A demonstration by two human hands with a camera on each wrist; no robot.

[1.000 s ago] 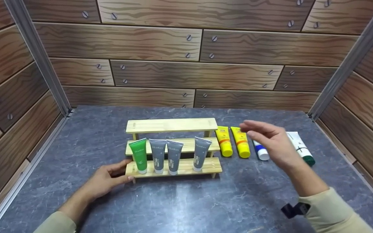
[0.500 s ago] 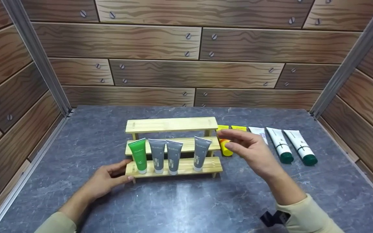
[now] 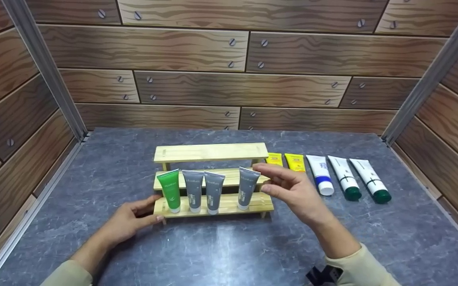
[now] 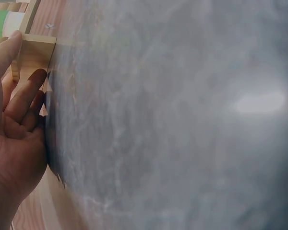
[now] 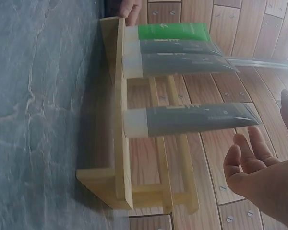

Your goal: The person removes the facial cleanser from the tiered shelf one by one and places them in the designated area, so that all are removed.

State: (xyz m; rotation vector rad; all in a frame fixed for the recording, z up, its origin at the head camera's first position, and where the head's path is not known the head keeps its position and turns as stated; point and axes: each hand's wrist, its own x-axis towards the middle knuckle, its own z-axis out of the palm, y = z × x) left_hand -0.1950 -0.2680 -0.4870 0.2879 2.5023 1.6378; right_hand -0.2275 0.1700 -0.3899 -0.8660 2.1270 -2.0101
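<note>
A three-tier wooden rack [image 3: 211,152] stands on the table, its lowest shelf carrying a green tube [image 3: 169,190] and several grey tubes, all upright on their white caps. My left hand [image 3: 127,222] holds the left end of that lowest shelf, thumb in front and fingers behind; the left wrist view shows the thumb [image 4: 7,50] against the wood. My right hand [image 3: 292,194] is beside the top of the rightmost grey tube [image 3: 248,188], fingers loosely bent and nothing in them. In the right wrist view a gap parts the thumb from this tube [image 5: 197,120]; whether a fingertip touches it I cannot tell.
Right of the rack lie two yellow tubes [image 3: 295,161], partly behind my right hand. Beside them are a white tube with a blue band [image 3: 319,174] and two white tubes with green caps [image 3: 344,176]. Wood-patterned walls [image 3: 229,91] enclose the table.
My right hand has moved left from over the lying tubes to the rightmost grey tube, uncovering the white tubes. The left hand and the rack have stayed put.
</note>
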